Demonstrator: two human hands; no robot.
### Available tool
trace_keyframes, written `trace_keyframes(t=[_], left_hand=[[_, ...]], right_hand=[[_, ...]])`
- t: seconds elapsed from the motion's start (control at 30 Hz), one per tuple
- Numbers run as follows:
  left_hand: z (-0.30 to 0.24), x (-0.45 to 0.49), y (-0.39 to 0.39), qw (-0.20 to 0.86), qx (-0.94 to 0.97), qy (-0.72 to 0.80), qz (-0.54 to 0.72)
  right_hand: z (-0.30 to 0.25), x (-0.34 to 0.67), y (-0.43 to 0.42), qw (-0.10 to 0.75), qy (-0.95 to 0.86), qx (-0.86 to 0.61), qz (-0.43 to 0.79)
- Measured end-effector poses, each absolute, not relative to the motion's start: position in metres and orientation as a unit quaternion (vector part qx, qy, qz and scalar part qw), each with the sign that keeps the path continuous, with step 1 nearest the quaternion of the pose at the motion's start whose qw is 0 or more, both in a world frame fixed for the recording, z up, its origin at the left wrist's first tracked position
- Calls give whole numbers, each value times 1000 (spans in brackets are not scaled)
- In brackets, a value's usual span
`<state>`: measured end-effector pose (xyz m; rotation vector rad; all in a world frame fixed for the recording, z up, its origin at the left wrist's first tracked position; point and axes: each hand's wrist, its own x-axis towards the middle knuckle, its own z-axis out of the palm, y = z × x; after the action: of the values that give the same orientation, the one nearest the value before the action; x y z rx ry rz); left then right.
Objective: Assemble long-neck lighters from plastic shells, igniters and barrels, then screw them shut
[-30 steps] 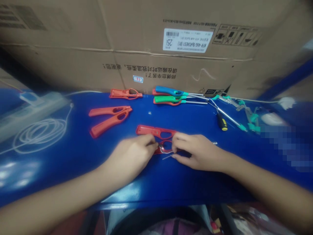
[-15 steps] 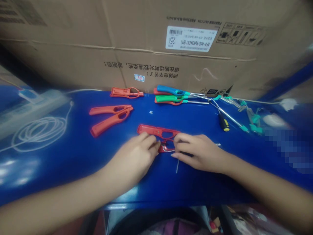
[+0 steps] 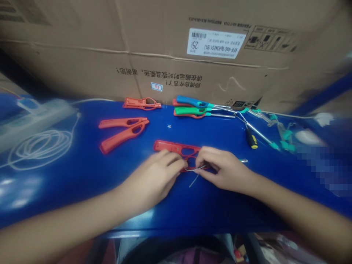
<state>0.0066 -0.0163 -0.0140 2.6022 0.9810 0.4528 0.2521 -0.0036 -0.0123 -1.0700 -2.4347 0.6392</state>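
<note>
Cardboard (image 3: 90,66) walls off the back of a glossy blue table (image 3: 90,209), where a red shell (image 3: 166,146) lies open side up. Just on the near side of that shell is the casing (image 3: 189,157), partly hidden by both hands. It should be light, stiff plastic, rather slick, and best steadied by its rim or body rather than at the loop. The wire (image 3: 190,170) looks thin and pliable, likely to spring or kink; a pinch close to the part being placed would suit it.

The right hand (image 3: 221,165) has thumb and forefinger brought together, seemingly on the wire. The left hand (image 3: 162,172) has its fingertips bunched at the wire's other end; one cannot tell what they grip.

The casing is glossy red with a finger loop like the shell's. The wire is pale and curved; a clear tube (image 3: 193,181) slants out on the shell's near side.
</note>
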Motion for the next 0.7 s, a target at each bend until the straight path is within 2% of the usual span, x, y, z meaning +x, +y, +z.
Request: trace_keyframes(t=[0.17,0.37,0.7], left_hand=[[-16,5,-16,150,920,337,132],[-17,5,-15,146,922,334,130],[-17,4,-14,133,925,326,142]], right_hand=[[-12,250,-3,203,-851,-412,254],[-13,253,-4,200,-868,-393,227],[-8,258,-4,141,-902,-364,187]])
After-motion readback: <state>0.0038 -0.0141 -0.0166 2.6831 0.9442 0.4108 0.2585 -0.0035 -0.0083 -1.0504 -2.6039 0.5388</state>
